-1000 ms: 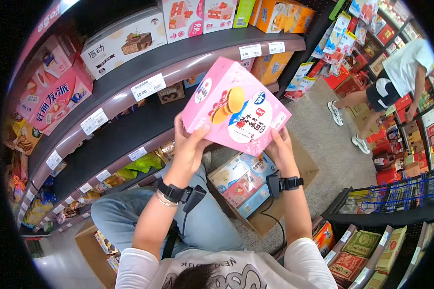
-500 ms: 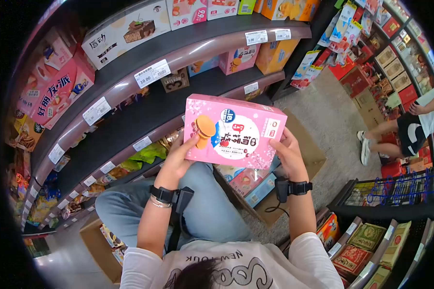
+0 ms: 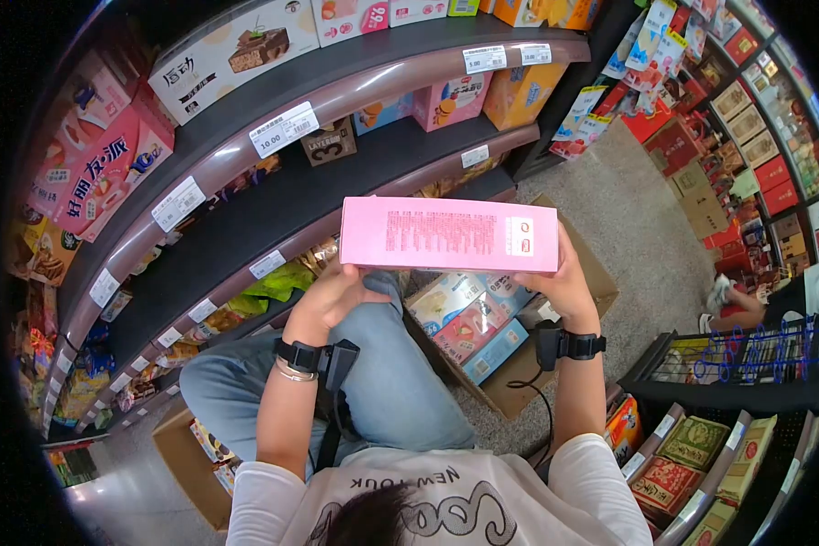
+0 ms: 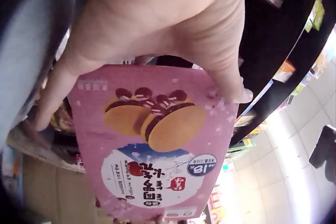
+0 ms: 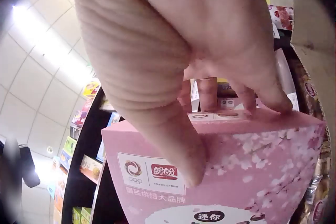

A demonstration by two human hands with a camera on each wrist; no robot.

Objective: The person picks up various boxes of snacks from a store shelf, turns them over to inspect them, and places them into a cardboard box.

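A pink carton of filled pancake cakes (image 3: 446,235) is held up over my lap, its printed narrow side towards the head camera. My right hand (image 3: 560,282) grips its right end, thumb on the front face and fingers over the end. At the lower left corner, my left hand (image 3: 332,296) touches the carton with its fingers, the thumb spread away from it. The left wrist view shows the carton's front (image 4: 157,129), with pictured cakes and lettering. Sakura print and a logo panel show on the carton (image 5: 252,161) in the right wrist view.
Shelves (image 3: 273,118) of boxed snacks curve along the left and front. An open cardboard box (image 3: 510,391) with several cartons stands below my hands, another box (image 3: 187,473) at lower left. A wire rack (image 3: 737,355) stands right. A person's legs (image 3: 746,309) show at the far right.
The carton has turned from its front face to its narrow side towards the head camera. My left thumb has come off its face. The passer-by has moved further right and down in view.
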